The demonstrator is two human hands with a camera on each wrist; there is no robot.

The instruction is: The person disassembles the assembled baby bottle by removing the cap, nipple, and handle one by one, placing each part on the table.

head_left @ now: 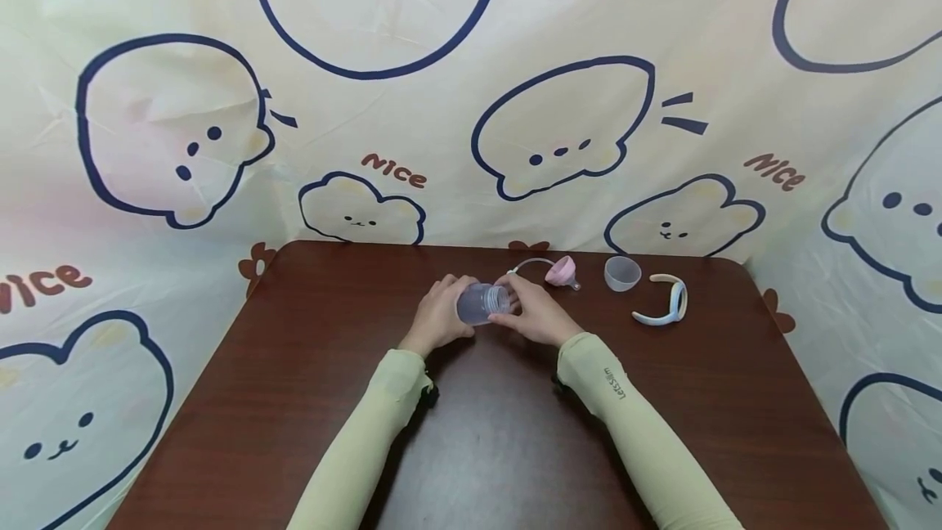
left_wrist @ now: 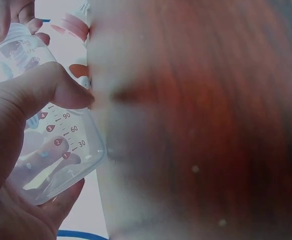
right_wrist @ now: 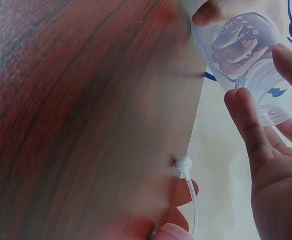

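Observation:
A clear baby bottle with printed measure marks lies on its side just above the brown table, held between both hands. My left hand grips its base end, thumb across the wall of the bottle and fingers underneath. My right hand holds the threaded neck, with its fingertips curled round the rim of the bottle. The bottle looks empty and has no top on it.
Behind the right hand lie a pink collar with a white straw, whose weighted end shows near the table edge. Further right stand a clear cap and a blue and white handle ring. A cartoon-print cloth backs the table.

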